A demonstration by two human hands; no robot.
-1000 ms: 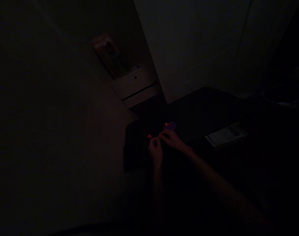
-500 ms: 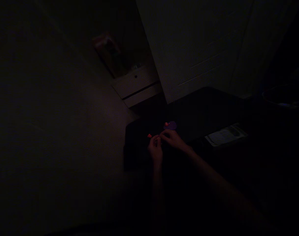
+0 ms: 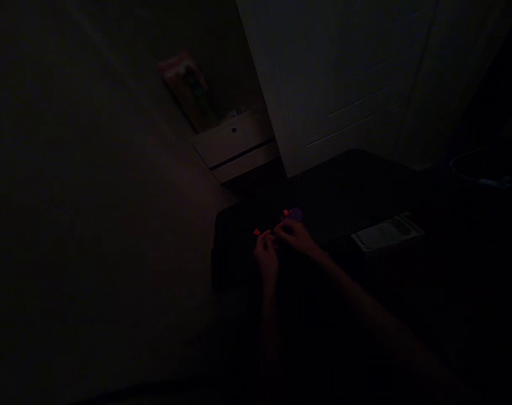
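The scene is very dark. My left hand is raised over the dark table, fingers curled and drawn together. Close beside it on the right, my right hand has its fingers pinched together, the tips almost meeting those of the left. Whatever the fingers hold is too small and dim to make out. Just beyond the left fingertips is a small glowing red-orange piece. Behind the right hand lies a purple rounded thing, partly hidden by the hand, with another small red-orange piece at its left side.
A pale flat packet or booklet lies to the right. At the back stand a white drawer unit with a reddish package on top and a large pale panel. A round rim shows dimly at far right.
The small bright spot at my left fingertips no longer shows. Both hands stay nearly in place, with only slight finger movement, and the view has shifted a little.
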